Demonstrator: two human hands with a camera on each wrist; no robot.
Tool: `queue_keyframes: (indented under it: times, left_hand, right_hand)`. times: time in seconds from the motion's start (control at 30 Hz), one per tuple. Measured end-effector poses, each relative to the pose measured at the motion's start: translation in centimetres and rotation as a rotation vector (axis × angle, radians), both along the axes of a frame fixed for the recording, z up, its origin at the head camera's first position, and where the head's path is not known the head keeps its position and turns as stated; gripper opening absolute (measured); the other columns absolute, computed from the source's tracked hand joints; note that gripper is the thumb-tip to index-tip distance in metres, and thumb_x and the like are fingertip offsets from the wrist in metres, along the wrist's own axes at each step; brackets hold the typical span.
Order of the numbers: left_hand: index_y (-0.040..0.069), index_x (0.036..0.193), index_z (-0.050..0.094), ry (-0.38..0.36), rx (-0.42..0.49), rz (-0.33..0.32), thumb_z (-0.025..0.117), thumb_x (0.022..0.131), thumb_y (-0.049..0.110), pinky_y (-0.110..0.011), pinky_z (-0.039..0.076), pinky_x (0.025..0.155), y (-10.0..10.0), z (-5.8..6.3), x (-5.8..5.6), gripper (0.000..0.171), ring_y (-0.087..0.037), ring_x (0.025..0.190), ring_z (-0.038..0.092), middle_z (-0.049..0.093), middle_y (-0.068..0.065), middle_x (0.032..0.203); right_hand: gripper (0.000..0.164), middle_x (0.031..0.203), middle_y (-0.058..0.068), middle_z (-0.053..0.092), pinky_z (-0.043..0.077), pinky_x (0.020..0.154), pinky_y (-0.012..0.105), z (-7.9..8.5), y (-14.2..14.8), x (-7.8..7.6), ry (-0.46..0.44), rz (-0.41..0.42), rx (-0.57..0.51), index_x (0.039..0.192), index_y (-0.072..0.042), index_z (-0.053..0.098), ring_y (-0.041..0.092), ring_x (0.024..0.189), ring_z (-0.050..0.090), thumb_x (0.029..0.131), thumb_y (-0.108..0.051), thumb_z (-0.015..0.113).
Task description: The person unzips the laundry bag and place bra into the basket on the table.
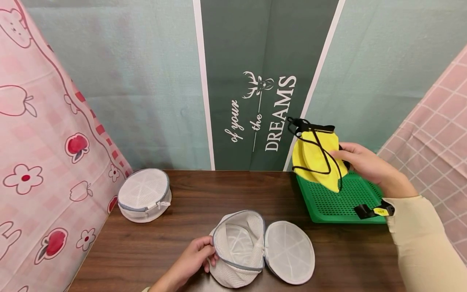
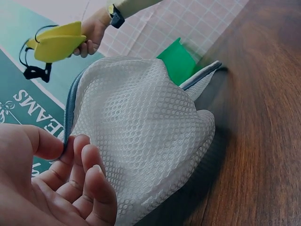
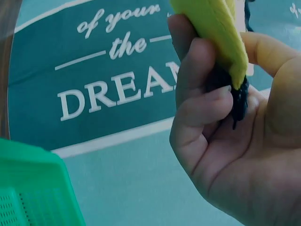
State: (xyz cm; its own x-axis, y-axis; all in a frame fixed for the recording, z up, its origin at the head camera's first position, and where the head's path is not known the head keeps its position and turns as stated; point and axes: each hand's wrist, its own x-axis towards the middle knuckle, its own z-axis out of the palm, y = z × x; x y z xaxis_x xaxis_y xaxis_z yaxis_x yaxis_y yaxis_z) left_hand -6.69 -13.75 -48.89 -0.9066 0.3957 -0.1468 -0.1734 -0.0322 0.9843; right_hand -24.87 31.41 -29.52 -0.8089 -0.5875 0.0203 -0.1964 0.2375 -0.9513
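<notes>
Dk brown wood-grain counter (image 1: 175, 243) fills btm of frame; behind it, a teal + dk green backdrop (image 1: 164, 101) w/ white lettering (image 1: 281, 113). Apple-print cloth (image 1: 22, 138) far L, pink grid cloth (image 1: 430, 121) far R. L hand (image 1: 198, 253), btm ctr, pinches zip edge of open white mesh bag (image 1: 233, 275), lid (image 1: 290, 252) flipped out beside it. R hand (image 1: 359, 160), mid R, grips yellow pouch (image 1: 319, 156) w/ blk cords above green basket (image 1: 313, 209). Closed mesh bag (image 1: 144, 194) sits lower L.
</notes>
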Motion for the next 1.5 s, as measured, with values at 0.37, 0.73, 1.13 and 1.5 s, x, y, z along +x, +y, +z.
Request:
queue_keyframes:
  times: [0.37,0.73,1.13,1.5]
  left_hand:
    - [-0.02,0.097,0.049,-0.006,-0.002,-0.001,0.049,0.094,0.001,-0.017,0.047,0.052,0.0,0.0,0.1,0.022,-0.007,0.065,0.056,0.059,-0.002,0.08]
    - [-0.021,0.098,0.049,-0.01,0.004,-0.001,0.049,0.094,0.001,-0.017,0.047,0.052,0.1,0.2,0.2,0.023,-0.007,0.065,0.056,0.059,-0.003,0.08]
    - [-0.021,0.097,0.05,-0.003,0.003,0.009,0.049,0.093,0.001,-0.017,0.046,0.052,0.1,0.2,0.2,0.022,-0.007,0.064,0.056,0.058,-0.003,0.078]
    - [-0.021,0.097,0.049,-0.005,0.004,0.009,0.05,0.093,0.001,-0.017,0.046,0.052,0.2,0.1,0.3,0.022,-0.007,0.064,0.056,0.059,-0.002,0.078]
  right_hand:
    - [0.026,0.084,-0.004,0.064,0.045,0.055,0.028,-2.0,3.0,-1.8,-0.027,-0.246,0.07,0.108,-0.025,0.068,0.012,0.066,0.054,0.11,-0.016,0.043]
    - [0.014,0.086,-0.007,0.056,0.049,0.064,0.029,-4.5,6.1,-3.4,-0.138,-0.379,0.272,0.106,-0.03,0.06,0.011,0.073,0.05,0.109,-0.033,0.047]
    - [0.052,0.081,0.003,0.047,0.046,0.062,0.034,-6.7,8.0,-4.2,-0.157,-0.337,0.498,0.128,0.004,0.045,0.016,0.065,0.043,0.108,-0.044,0.043]
    - [0.035,0.076,-0.001,0.058,0.046,0.06,0.03,-9.1,8.9,-4.7,-0.333,-0.295,0.573,0.116,-0.004,0.056,0.012,0.061,0.048,0.109,-0.036,0.044]
